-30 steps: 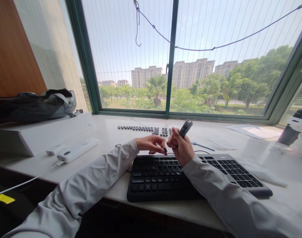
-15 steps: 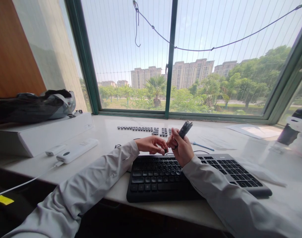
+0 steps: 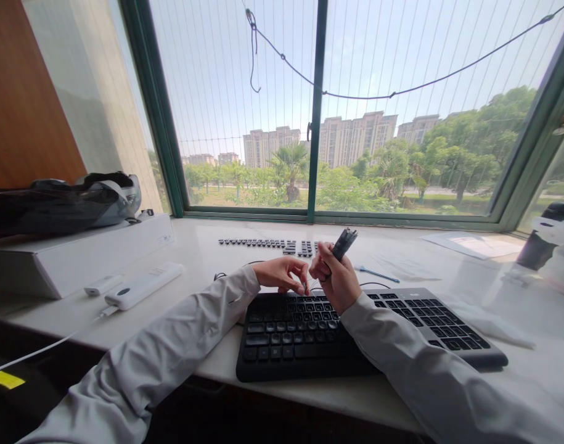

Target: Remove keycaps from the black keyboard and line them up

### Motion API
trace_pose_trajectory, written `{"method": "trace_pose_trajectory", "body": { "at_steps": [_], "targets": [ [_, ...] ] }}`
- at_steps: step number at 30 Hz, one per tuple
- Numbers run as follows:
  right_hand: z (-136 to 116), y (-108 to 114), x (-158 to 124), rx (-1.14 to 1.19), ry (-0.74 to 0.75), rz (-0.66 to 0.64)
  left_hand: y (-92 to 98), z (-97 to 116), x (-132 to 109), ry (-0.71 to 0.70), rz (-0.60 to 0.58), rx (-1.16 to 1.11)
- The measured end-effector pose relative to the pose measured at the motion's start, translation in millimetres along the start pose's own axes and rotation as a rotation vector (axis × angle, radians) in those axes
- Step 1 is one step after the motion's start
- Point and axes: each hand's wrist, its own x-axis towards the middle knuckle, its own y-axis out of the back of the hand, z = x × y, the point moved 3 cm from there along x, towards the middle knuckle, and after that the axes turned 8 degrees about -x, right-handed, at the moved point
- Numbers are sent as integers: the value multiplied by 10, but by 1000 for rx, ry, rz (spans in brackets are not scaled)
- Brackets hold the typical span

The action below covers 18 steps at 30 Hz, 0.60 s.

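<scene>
left hand (image 3: 284, 273) lowered onto keyboard (image 3: 309, 327), right hand (image 3: 335, 279) still holding tool (image 3: 344, 242)

Bright window (image 3: 245, 123), perhaps marble sill (image 3: 203, 246)

This looks like an office or study desk set by a window: a black full-size computer keyboard (image 3: 355, 330) lies on a pale stone bench (image 3: 208, 246) beneath a wide green-framed window (image 3: 315, 111) facing apartment blocks and trees, with a flat white cardboard box (image 3: 78, 253) and a white oblong power bank (image 3: 143, 285) alongside.
</scene>
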Motion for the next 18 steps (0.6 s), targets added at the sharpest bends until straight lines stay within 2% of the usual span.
{"method": "trace_pose_trajectory", "body": {
  "at_steps": [8,13,15,18],
  "targets": [
    [-68,-7,-7,61,36,-16,29,-11,8,-54,56,-71],
    [-170,77,37,-9,105,32,48,9,11,-66,118,14],
    [-186,140,82,-103,127,53,64,40,4,-119,181,60],
    [-133,255,166,-207,76,92,113,88,-26,-237,386,171]
  ]
}}
